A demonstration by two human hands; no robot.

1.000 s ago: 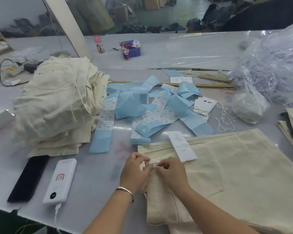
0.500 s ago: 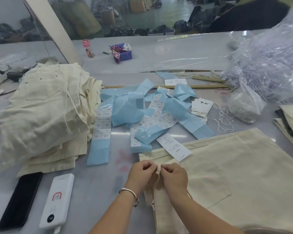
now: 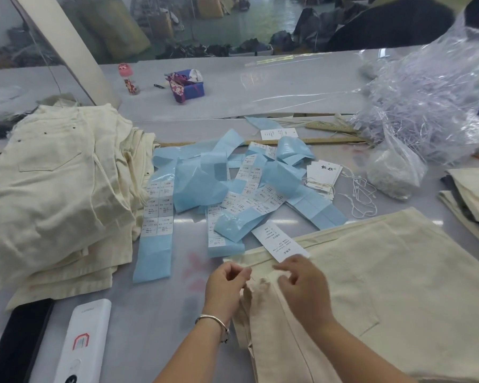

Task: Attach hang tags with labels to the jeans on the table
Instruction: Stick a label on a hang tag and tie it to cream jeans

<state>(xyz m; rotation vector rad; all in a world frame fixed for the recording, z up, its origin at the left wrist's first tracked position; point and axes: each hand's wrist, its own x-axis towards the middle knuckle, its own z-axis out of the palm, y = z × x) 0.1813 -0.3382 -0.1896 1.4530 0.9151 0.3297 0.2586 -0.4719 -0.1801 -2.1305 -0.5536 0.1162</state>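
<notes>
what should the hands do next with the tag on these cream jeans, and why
Probably draw the tag's string snug at the waistband. The left hand and right hand sit close together at the top edge of the cream jeans, fingers curled as if on a fine string, though the string is too thin to confirm. The white printed hang tag lies loose just above them.

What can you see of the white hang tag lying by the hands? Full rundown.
The white rectangular paper hang tag is a long narrow card with small dark print in rows, too small to read. It lies flat and undamaged, set diagonally, its far end on the grey table and its near end resting on the edge of the cream jeans spread out flat. The right hand sits just below its near end, partly covering the corner; contact cannot be confirmed. A blue backing strip borders its far left side.
</notes>
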